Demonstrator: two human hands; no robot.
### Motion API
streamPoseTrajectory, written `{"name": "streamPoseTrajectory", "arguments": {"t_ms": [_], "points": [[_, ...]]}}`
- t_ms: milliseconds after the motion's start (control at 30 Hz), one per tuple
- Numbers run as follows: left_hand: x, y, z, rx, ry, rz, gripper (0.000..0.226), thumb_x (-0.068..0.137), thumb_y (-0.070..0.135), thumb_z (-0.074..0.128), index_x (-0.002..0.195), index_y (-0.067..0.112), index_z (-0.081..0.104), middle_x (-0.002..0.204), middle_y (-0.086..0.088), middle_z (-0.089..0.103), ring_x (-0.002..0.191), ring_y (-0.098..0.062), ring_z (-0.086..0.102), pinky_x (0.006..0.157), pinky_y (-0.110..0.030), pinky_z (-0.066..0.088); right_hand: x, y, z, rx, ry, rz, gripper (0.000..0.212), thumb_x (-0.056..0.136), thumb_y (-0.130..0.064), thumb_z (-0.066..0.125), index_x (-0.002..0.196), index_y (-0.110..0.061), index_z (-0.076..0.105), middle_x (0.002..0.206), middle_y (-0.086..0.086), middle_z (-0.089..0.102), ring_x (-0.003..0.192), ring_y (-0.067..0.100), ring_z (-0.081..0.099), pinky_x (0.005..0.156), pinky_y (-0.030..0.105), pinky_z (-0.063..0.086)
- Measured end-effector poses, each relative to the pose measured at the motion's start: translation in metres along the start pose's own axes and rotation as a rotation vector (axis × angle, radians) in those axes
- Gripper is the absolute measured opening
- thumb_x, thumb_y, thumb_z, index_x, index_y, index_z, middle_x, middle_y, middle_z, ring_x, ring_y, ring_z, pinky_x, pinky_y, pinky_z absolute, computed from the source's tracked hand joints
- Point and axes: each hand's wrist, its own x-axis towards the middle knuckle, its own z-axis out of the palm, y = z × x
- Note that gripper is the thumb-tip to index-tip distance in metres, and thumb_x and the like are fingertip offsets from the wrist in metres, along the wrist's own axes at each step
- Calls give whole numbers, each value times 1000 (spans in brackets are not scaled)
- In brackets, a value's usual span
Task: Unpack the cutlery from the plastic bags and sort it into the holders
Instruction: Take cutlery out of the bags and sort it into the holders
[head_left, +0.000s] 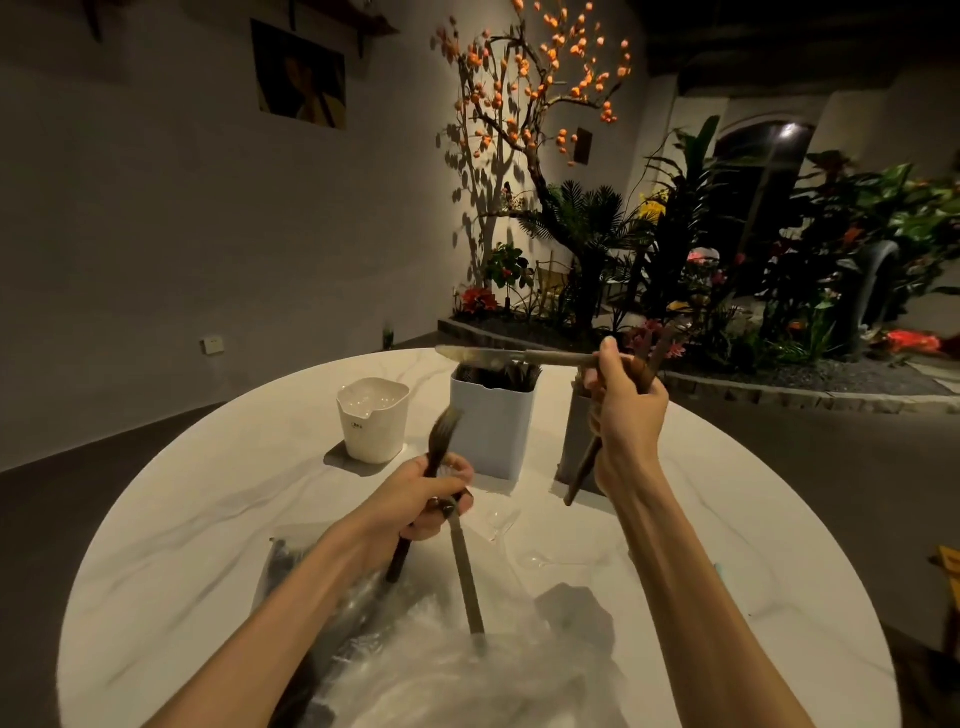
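My left hand (423, 501) grips a dark-handled fork (442, 434) with its tines up, and a second piece of cutlery (466, 571) that points down toward the plastic bags (426, 670). My right hand (626, 415) is raised and holds a knife (488, 355) level over the holders, plus other wooden-handled pieces (582, 470). Three holders stand at the back of the table: a white one (373, 422) that looks empty, a pale blue one (492, 431) with dark handles in it, and a grey one (574, 441) partly hidden behind my right hand.
The round white marble table (197, 519) carries crumpled clear plastic near me, with dark cutlery (291, 566) still wrapped at the left. Loose scraps of clear plastic (550, 558) lie in the middle. A planter with plants (675, 270) stands beyond the table.
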Motion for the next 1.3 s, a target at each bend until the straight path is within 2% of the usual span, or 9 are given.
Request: {"name": "streamPoseTrajectory", "arguments": {"t_ms": [133, 233, 333, 467, 667, 967, 1133, 1200, 1300], "points": [[2, 8, 11, -215, 45, 175, 39, 93, 31, 67, 125, 9, 58, 72, -5, 56, 51, -10, 27, 41, -19, 20, -8, 16, -13, -105, -32, 26, 32, 100, -32, 61, 100, -2, 69, 65, -4, 68, 56, 6, 44, 54, 20, 38], [3, 23, 21, -329, 43, 304, 45, 90, 42, 66, 124, 12, 60, 69, -3, 53, 46, -6, 27, 40, -18, 20, -31, 36, -22, -276, -182, 53, 37, 103, -29, 55, 106, 5, 66, 62, -11, 69, 58, -2, 55, 70, 27, 41], [4, 35, 25, -338, 110, 312, 31, 101, 38, 56, 110, 10, 62, 66, -4, 51, 40, -6, 30, 35, -16, 24, -49, 50, -30, -419, -371, 33, 34, 102, -36, 55, 100, -3, 65, 76, -4, 75, 71, -5, 62, 83, 34, 41], [2, 42, 25, -98, 190, 259, 30, 100, 36, 59, 105, 8, 67, 64, -6, 53, 43, -10, 33, 38, -18, 25, -52, 45, -28, -689, -438, -63, 43, 89, -64, 52, 90, -26, 72, 86, -11, 73, 78, 3, 62, 73, 21, 42], [-7, 44, 45, 348, 43, 162, 23, 103, 29, 54, 100, 11, 68, 65, -2, 61, 52, -11, 47, 50, -20, 36, -39, 26, -6, -416, -572, 6, 29, 90, -51, 65, 107, -30, 73, 98, -12, 75, 98, 2, 69, 80, 18, 47], [-5, 40, 28, 287, 118, 240, 31, 98, 35, 63, 108, 6, 66, 74, -5, 69, 48, 1, 50, 54, -23, 31, -14, 38, -27, -327, -151, -106, 38, 106, -43, 40, 91, -18, 64, 66, -5, 63, 66, 9, 60, 70, 33, 49], [1, 29, 29, 219, 212, 278, 38, 104, 39, 47, 84, 10, 62, 67, -3, 71, 64, -4, 66, 72, -24, 41, -26, 49, -38, -258, -239, -11, 40, 108, -41, 36, 91, -9, 56, 66, 6, 59, 61, 21, 66, 57, 30, 57], [4, 23, 31, 181, 225, 291, 40, 105, 40, 45, 83, 9, 59, 63, -5, 66, 74, -12, 71, 79, -17, 46, -35, 53, -37, -175, -322, 102, 41, 103, -46, 43, 89, -10, 54, 63, 3, 50, 49, 14, 50, 45, 21, 43], [7, 13, 35, -27, 143, 256, 38, 100, 45, 50, 84, 11, 54, 55, -2, 45, 54, -18, 57, 63, -24, 52, -47, 62, -34, -230, -405, 141, 41, 92, -53, 61, 83, -14, 53, 56, -4, 40, 48, 7, 35, 46, 18, 33]]}}
